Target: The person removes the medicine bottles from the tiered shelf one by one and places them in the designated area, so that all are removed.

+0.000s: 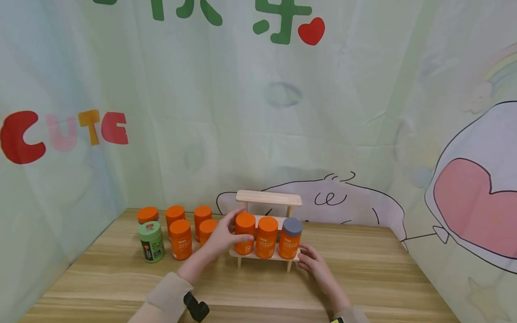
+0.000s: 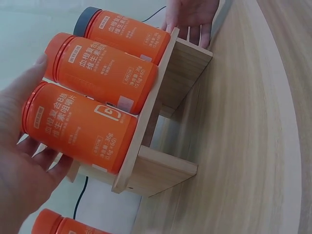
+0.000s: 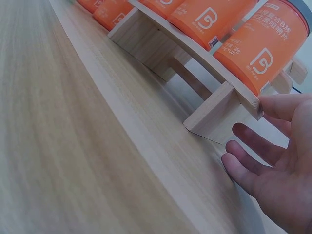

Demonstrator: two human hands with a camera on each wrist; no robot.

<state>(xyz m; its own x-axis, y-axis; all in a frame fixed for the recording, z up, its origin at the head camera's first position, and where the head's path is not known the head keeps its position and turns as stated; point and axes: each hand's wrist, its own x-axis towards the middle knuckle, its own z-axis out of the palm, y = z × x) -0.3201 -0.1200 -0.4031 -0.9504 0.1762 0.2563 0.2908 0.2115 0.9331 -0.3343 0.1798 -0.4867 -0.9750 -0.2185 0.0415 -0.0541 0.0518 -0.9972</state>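
Head view: one wooden rack (image 1: 268, 198), stepped, standing on a wood-grain table (image 1: 375, 269) before a pale green printed backdrop (image 1: 343, 89). On the rack's front tier, three orange jars, upright, in a row: left-end jar (image 1: 245, 225) with orange lid; middle jar (image 1: 266, 237), lid likewise orange; right-end jar (image 1: 289, 244) with grey-blue lid. One left hand (image 1: 222, 235), at the rack's left end, fingers and thumb curled about the left-end jar, which stands at the tier's edge. One right hand (image 1: 317, 267), at the rack's right end, fingers loosely bent, grasping nothing. Left of the rack, a cluster: five orange-lidded jars (image 1: 180, 242), partly overlapping in sight, and one green jar (image 1: 151, 244), green-lidded, upright, at the front of the group farthest from the rack. Left wrist view: the left-end jar nearest, its printed label outward, base on the rack's front tier; thumb to one side near the lids, other fingers round the opposite side. A thin black cable (image 2: 80, 197) behind the rack. Right wrist view: right hand with fingers apart and relaxed, one fingertip at the end of the rack's front board, just below the right-end jar; it appears to touch the wood, though the angle leaves this uncertain.
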